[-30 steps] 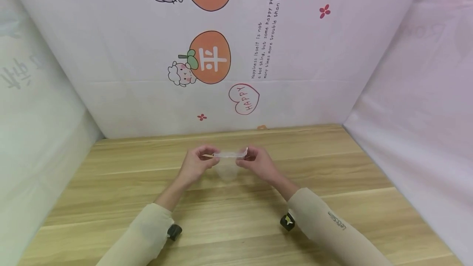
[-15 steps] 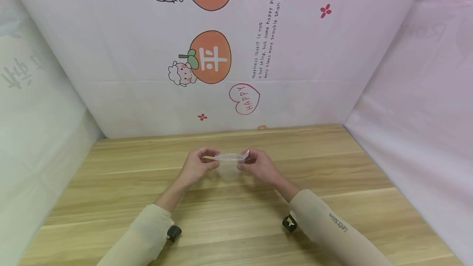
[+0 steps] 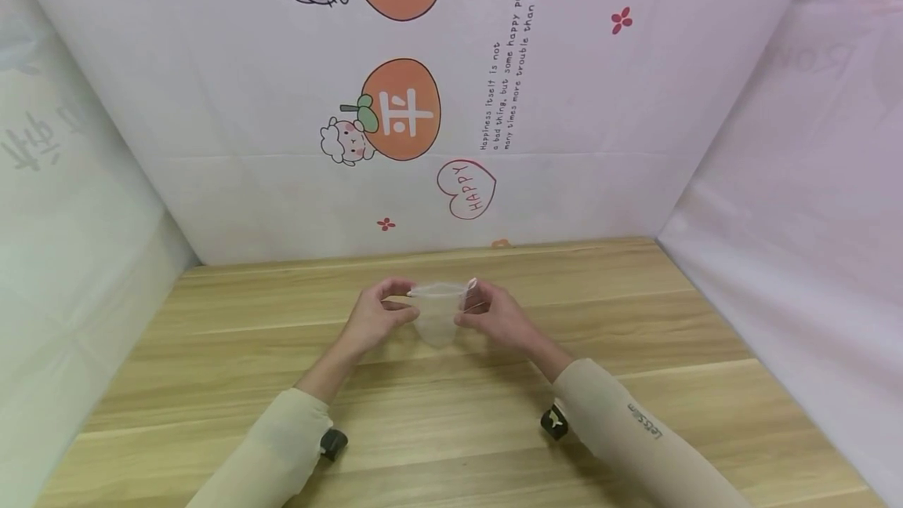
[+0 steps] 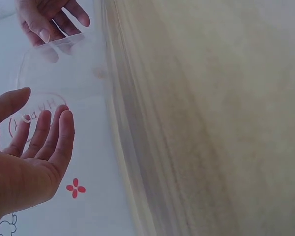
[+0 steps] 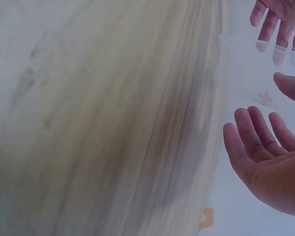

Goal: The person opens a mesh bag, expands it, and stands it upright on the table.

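A clear plastic piece (image 3: 436, 317), rather like a transparent mouth shield, hangs between the hands above the table. Its straight top edge faces up and its bottom is rounded. The left hand (image 3: 378, 312) touches its left side, thumb and fingers apart. On its right side, thin pale lines, possibly a loop, run by the fingers of the right hand (image 3: 498, 315). In the left wrist view, the left hand (image 4: 32, 147) has spread, slightly bent fingers beside the plastic (image 4: 56, 66). The right wrist view shows the right hand (image 5: 265, 142) likewise spread, below the see-through sheet (image 5: 250, 73).
The wood-grain table (image 3: 451, 422) extends under both arms. A white printed cloth (image 3: 564, 100) rises behind it, and further white cloths hang at left and right. Small black devices, such as the left one (image 3: 333, 443), sit at the wrists.
The plastic piece has tipped from nearly edge-on, so more of its face now shows and its top edge is higher. Both hands stay almost in place.
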A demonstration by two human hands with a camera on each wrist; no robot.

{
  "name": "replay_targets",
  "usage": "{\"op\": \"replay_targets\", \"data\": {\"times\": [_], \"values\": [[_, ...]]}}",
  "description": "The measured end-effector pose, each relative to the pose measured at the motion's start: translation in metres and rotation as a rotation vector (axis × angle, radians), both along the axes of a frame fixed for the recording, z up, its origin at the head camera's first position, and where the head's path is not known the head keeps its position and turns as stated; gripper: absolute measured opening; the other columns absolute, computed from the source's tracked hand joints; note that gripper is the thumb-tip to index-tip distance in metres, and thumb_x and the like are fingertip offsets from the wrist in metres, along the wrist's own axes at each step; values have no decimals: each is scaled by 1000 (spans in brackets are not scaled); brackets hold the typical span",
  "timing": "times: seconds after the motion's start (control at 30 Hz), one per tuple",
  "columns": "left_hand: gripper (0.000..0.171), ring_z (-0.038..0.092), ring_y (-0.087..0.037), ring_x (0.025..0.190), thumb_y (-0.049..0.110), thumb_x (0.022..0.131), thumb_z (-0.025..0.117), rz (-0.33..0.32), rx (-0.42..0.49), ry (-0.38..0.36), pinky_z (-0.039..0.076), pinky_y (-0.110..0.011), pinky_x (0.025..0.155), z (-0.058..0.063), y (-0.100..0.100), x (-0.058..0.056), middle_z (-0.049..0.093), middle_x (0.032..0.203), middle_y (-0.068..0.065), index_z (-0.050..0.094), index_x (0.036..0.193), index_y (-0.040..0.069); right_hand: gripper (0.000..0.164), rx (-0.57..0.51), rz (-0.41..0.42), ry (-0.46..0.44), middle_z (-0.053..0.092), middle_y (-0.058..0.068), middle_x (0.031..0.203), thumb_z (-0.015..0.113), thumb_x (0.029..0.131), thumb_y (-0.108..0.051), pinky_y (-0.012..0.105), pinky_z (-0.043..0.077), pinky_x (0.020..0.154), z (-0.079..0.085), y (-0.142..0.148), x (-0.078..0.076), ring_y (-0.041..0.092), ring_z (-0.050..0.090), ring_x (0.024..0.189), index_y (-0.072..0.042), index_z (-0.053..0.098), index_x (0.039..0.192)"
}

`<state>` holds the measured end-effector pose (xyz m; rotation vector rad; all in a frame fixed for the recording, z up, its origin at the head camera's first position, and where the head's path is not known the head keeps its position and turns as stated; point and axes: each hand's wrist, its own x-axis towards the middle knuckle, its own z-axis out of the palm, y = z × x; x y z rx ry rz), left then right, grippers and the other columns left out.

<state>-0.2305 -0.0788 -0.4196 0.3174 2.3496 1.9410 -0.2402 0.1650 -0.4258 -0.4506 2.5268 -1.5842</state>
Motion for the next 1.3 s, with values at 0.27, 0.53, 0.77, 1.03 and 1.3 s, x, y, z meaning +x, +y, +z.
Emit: {"op": "replay_targets", "data": {"times": [0.27,0.53,0.77,1.03,1.3], "values": [[45,68,-36,103,-5,86,74,4,11,-10,58,-41,83,-5,-1,-4,60,126,-29,58,128,-5,43,11,2,-13,67,21,113,77,88,-9,42,53,91,-1,1,-2,29,65,100,8,58,123],[40,69,-33,101,-7,86,72,23,15,-25,58,-51,80,-2,2,-3,63,123,-26,60,124,-6,36,18,20,-6,67,18,108,75,90,-7,40,54,89,-3,-1,-2,29,65,98,6,60,120],[23,68,-22,91,-2,90,72,44,2,-9,58,-43,76,1,5,-2,67,112,-18,67,112,-4,19,13,11,30,68,17,104,75,89,-4,36,56,80,-3,-3,-1,27,67,93,4,64,104],[17,69,-28,95,-9,89,68,26,-34,17,58,-38,75,1,3,-1,66,112,-24,68,106,-4,20,42,-11,43,69,10,99,78,86,-8,37,54,82,-6,-3,0,26,66,93,-1,65,101],[17,68,-36,99,-6,94,63,-1,-67,27,58,-41,76,-2,0,-5,66,112,-25,66,111,-6,12,14,-66,144,69,1,93,78,89,-15,35,52,77,0,-3,2,19,64,92,-12,69,96]]}}
